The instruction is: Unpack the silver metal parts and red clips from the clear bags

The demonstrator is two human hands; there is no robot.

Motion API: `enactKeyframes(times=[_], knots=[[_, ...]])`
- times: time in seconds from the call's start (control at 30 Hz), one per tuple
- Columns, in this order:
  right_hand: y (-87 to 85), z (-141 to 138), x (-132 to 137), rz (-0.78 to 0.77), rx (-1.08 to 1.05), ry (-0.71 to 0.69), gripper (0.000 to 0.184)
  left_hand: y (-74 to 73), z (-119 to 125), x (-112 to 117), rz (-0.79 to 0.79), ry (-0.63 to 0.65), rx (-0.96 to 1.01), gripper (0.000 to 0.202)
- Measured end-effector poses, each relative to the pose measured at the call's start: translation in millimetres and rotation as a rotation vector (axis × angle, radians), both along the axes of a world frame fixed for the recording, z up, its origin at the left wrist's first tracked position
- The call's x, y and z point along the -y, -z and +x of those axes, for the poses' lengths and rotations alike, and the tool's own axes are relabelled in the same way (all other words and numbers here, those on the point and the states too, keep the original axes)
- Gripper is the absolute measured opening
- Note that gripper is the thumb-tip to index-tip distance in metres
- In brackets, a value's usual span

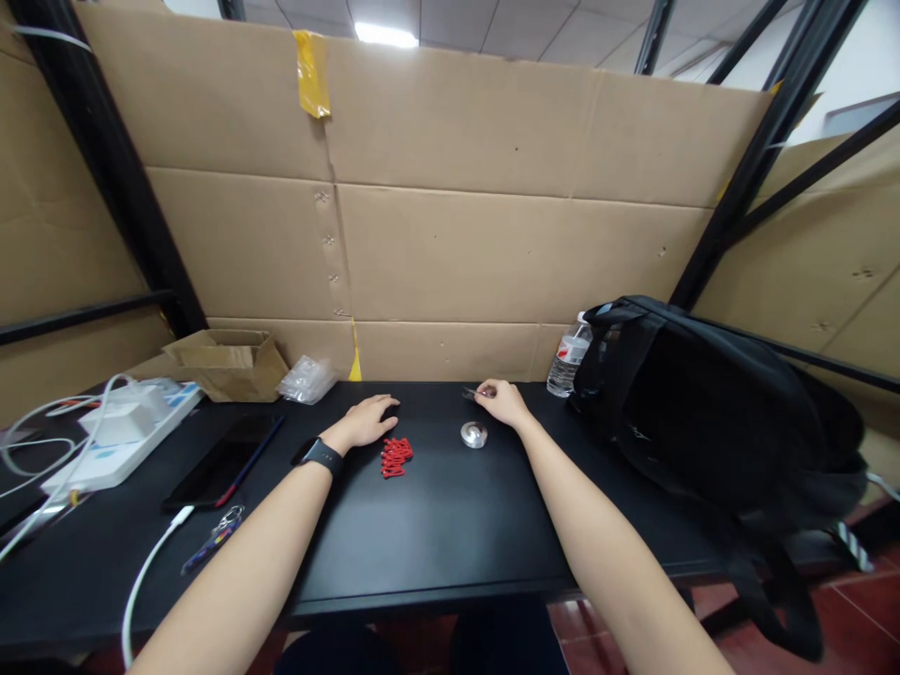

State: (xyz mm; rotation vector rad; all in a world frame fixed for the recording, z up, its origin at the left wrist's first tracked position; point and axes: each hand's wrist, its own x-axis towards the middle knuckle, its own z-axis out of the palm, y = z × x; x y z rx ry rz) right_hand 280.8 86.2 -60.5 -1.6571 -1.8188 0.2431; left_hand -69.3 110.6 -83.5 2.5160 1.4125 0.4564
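Tool in right hand, red pieces by the left

Bench (450, 553) first: clock directions are read from its middle, with 12 at the cardboard wall (450, 253). A backpack (710, 422) fills 3 o'clock, probably set aside to leave the centre for handwork. A tablet (225, 462) lies at 9, perhaps so its cable reaches the power strip (84, 473) farther out. A cardboard box (243, 375) sits at 10 and a water bottle (569, 356) at 2, both seemingly out of the way.

The left hand (362, 422), at 11, rests palm down with fingers loosely spread, gripping nothing, possibly just steadying the arm. The right hand (499, 401), at 1, pinches a thin metal tool (469, 393), maybe tweezers; a fingertip pinch suits something so slight. Its tip points towards 9, its long axis nearly 9 to 3.

A round metal dish (473, 434) lies just below the right hand, near 12, conveniently close. Smallest, the red pieces (397, 457) are bunched at 11, near the left thumb; their long axes run roughly 9 to 3. Which ends are heads, I cannot tell.
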Motion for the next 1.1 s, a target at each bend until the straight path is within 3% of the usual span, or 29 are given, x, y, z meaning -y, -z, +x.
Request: enactKeyframes(times=[0.4,0.67,0.8,1.1], knots=[[1.6,9.2,-4.0,0.077,0.002,0.118,0.023,-1.5,0.9,0.6,0.006,0.008,-0.049,0.055],[-8.7,15.7,-1.8,0.188,-0.029,0.155,0.034,-3.9,2.2,3.8,0.002,-0.004,-0.075,0.056],[-12.8,20.4,1.8,0.201,0.002,0.172,0.03,-6.2,3.4,6.2,0.002,-0.006,-0.109,0.057],[-13.7,27.2,0.5,0.556,-0.132,0.204,0.03,-5.8,3.3,7.3,0.003,-0.011,-0.074,0.055]])
